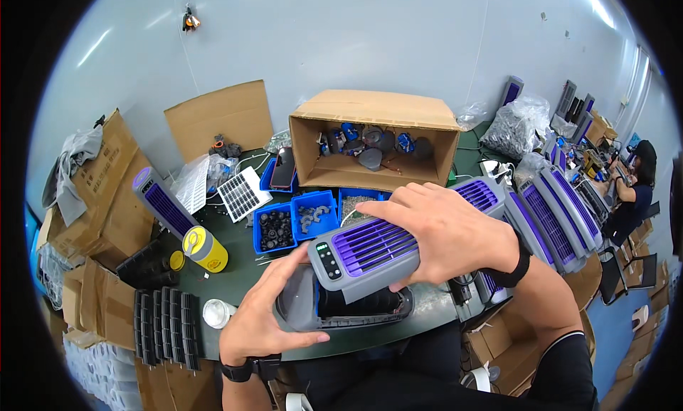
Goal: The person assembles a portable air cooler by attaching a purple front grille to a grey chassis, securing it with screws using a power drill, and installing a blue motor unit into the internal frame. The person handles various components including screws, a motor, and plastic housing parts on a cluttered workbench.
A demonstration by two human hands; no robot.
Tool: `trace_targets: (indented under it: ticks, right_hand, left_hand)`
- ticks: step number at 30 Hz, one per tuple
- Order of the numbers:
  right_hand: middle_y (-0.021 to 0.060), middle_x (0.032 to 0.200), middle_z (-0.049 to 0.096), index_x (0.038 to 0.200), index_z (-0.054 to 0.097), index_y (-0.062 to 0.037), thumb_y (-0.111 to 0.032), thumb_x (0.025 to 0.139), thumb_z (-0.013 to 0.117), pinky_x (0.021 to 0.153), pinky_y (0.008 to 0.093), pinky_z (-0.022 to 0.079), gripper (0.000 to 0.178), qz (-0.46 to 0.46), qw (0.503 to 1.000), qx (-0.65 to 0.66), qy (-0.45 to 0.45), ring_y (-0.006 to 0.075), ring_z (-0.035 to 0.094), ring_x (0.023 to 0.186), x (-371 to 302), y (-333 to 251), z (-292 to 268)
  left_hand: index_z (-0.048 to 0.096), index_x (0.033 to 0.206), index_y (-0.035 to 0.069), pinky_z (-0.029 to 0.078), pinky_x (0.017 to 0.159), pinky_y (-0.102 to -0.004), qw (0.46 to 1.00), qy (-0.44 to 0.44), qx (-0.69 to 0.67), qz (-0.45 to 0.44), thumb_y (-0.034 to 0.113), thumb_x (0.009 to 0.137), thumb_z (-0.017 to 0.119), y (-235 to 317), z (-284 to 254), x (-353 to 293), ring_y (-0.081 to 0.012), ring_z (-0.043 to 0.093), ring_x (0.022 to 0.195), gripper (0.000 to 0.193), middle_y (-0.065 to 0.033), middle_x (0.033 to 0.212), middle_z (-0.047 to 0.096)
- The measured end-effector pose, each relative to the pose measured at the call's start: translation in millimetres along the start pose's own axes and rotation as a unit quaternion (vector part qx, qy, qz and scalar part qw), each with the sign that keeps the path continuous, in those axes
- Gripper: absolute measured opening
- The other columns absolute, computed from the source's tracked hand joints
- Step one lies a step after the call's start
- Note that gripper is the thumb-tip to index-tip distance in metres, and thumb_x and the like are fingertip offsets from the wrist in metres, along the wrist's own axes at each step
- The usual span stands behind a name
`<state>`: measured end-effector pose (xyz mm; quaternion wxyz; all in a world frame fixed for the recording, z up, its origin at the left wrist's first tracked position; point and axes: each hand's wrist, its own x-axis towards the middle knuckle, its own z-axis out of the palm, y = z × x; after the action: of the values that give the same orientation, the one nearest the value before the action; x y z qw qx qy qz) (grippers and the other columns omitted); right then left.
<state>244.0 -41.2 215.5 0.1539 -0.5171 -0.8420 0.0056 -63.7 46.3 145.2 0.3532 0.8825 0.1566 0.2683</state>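
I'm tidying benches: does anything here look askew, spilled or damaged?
Mainly the large brown cardboard box: it lies on its side at the back of the dark green tabletop, its opening facing the person, with grey and blue parts jumbled inside. No clear spill or damage shows.

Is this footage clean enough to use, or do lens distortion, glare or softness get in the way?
Head view: fisheye bending, with the table bowing along its front edge; head view: bright streaks on the pale wall, clear of the hands; head view: purple fan under the right hand fairly sharp, seated person too small for fine detail.
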Motion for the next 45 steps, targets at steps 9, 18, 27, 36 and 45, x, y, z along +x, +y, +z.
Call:
trace_targets:
  ticks: [9,18,27,36,45]
  right_hand:
    - [0.0168,0.103,0.065,0.147,0.054,-0.0057,-0.046,0.065,0.095,0.087,0.0452,0.051,0.101,0.036,0.999,0.002,-0.007,0.037,0.065,0.099,-20.9,12.1,-6.6]
    - [0.0196,0.107,0.066,0.15,0.051,-0.003,-0.06,0.07,0.088,0.088,0.0487,0.053,0.105,0.06,0.996,0.054,-0.026,0.0391,0.065,0.103,-14.8,22.8,17.1]
    - [0.0223,0.106,0.065,0.155,0.044,-0.0014,-0.061,0.072,0.087,0.09,0.0484,0.052,0.111,0.044,0.981,0.147,-0.118,0.0412,0.064,0.104,-8.9,22.9,65.2]
    - [0.02,0.111,0.062,0.161,0.036,-0.0042,-0.062,0.072,0.088,0.093,0.0457,0.05,0.119,0.012,0.97,0.241,-0.021,0.0363,0.062,0.103,-20.9,11.3,92.4]
    - [0.018,0.107,0.059,0.161,0.032,-0.0009,-0.064,0.064,0.091,0.09,0.0454,0.05,0.131,-0.015,0.96,0.259,0.107,0.0359,0.059,0.096,-16.0,-11.6,127.5]
  left_hand:
    - [0.062,0.137,-0.002,0.05,0.107,-0.0432,0.996,0.088,0.02,0.019,0.029,0.053,0.103,3.5,17.1,4.8,-0.0328,0.062,0.125,0.099,-0.0192,0.132,0.065]
    - [0.06,0.139,-0.003,0.049,0.107,-0.044,0.995,0.098,-0.015,0.013,0.026,0.053,0.103,4.6,18.2,-0.2,-0.0331,0.062,0.125,0.101,-0.0198,0.131,0.066]
    - [0.053,0.146,-0.001,0.05,0.107,-0.0415,0.99,0.132,-0.044,-0.025,0.026,0.051,0.105,-6.1,20.5,-13.7,-0.0278,0.063,0.123,0.112,-0.0182,0.134,0.062]
    - [0.049,0.15,-0.001,0.05,0.106,-0.0401,0.986,0.144,-0.075,-0.023,0.024,0.052,0.104,-9.5,23.4,-6.5,-0.0262,0.063,0.121,0.115,-0.0173,0.134,0.061]
    - [0.051,0.149,-0.001,0.048,0.109,-0.0427,0.991,0.128,-0.032,0.002,0.029,0.057,0.103,-4.8,24.8,0.6,-0.0305,0.058,0.128,0.11,-0.0175,0.135,0.061]
